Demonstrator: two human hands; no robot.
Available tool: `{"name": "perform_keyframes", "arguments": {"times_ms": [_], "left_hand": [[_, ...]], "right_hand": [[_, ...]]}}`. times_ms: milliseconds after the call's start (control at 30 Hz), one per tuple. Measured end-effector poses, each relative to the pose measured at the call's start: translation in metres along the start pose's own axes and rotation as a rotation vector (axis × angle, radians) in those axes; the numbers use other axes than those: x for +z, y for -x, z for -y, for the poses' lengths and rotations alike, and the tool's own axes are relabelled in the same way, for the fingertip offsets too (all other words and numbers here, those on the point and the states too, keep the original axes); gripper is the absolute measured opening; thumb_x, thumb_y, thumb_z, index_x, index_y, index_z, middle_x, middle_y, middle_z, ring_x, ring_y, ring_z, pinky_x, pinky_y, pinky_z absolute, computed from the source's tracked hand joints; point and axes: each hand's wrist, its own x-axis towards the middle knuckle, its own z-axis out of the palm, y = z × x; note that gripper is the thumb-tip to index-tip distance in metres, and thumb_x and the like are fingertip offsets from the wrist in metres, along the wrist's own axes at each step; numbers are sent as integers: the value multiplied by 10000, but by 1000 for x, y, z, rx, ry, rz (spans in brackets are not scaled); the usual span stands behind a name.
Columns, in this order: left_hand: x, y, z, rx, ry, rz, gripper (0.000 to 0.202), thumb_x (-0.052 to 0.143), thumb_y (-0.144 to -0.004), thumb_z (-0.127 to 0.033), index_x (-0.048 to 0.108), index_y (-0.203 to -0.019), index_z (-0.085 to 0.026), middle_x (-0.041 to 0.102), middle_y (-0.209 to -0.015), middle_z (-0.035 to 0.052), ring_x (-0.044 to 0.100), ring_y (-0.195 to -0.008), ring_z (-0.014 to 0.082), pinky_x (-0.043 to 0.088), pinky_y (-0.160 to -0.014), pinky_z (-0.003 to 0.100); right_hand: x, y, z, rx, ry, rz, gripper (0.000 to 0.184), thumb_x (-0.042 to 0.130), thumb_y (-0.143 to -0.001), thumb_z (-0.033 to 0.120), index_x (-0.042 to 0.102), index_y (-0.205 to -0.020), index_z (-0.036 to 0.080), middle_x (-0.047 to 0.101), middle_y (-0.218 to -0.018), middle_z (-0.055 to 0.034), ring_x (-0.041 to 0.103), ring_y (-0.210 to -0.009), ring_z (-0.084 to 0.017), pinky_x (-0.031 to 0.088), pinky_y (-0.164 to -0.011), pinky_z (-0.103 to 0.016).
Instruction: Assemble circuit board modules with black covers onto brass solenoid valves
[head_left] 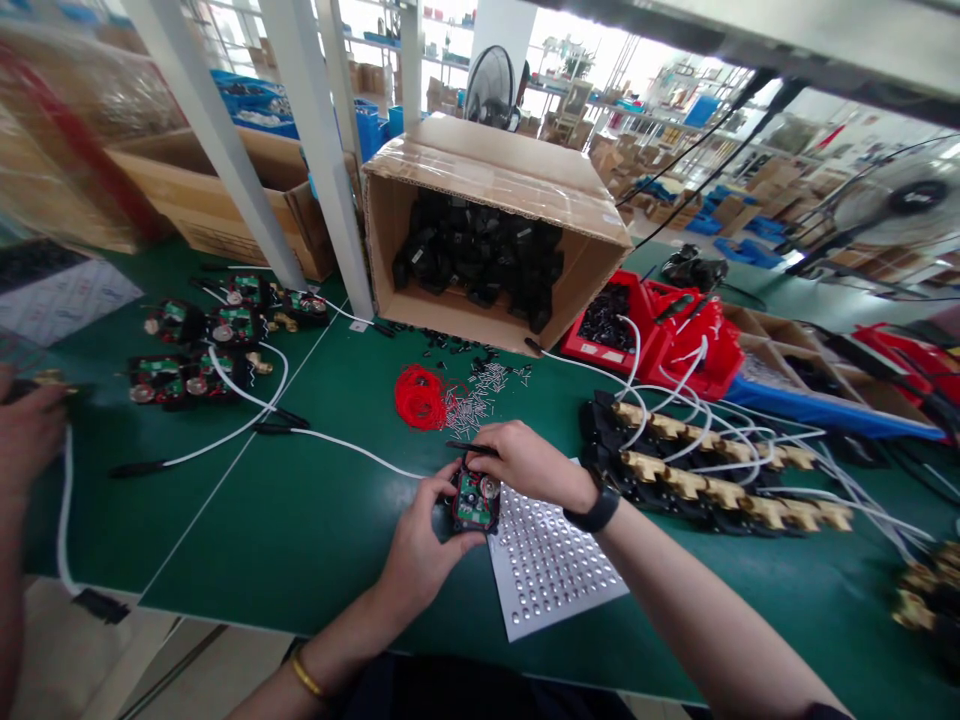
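Item: small black module (pixel 475 502), board exposed, lower centre; probably light, stiff, fragile; left hand (pixel 421 548) grip pinches its casing edges, right hand (pixel 527 463) grip closes over its top.

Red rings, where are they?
In the head view, the red rings lie mid-table, just left of the silver pins, in front of the cardboard box.

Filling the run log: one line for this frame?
left hand: holds black module | right hand: on its top edge | below: white perforated tray
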Motion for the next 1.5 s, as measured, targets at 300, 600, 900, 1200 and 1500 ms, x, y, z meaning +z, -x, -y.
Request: {"name": "perform_keyframes", "arguments": {"times_ms": [300,600,900,1200,1500], "left_hand": [[0,1,1,12,8,-10,429,707,-642,-167,418,-958,-190,479,-1284,128,467,-1183,269,367,-1001,451],[-9,-11,-14,160,-332,168,554,656,-695,-154,448,-1201,-241,371,-1324,83,364,-1242,259,292,-1058,453],[-3,-9,-1,297,-404,94,574,674,-700,-156,392,-1192,-241,380,-1293,97,392,-1212,254,338,-1015,470],[-2,-1,8,271,-345,52,350,684,-718,-213,461,-987,-211,436,-1308,120,425,-1211,277,354,-989,497],[-3,-17,-21,-42,85,94,487,482,-846,-406,366,-1231,-133,488,-1262,163,477,-1170,241,363,-1023,410]], "right_hand": [[4,-13,1,179,81,19,209,663,-717,342,572,-606,190,519,-561,24,452,-537,-106,244,-479,-235],[-2,-4,-13,285,-42,75,74,633,-685,188,603,-620,167,573,-599,8,487,-579,-109,282,-515,-230],[19,27,-19,506,-521,52,212,451,-833,329,572,-818,155,590,-590,14,420,-420,-67,312,-433,-199],[21,30,-23,326,-279,-79,193,512,-835,298,583,-739,147,598,-688,-15,502,-606,-113,311,-535,-228],[19,29,-27,151,-271,-159,111,564,-814,244,621,-778,156,633,-740,-7,550,-665,-114,354,-593,-217]]}}
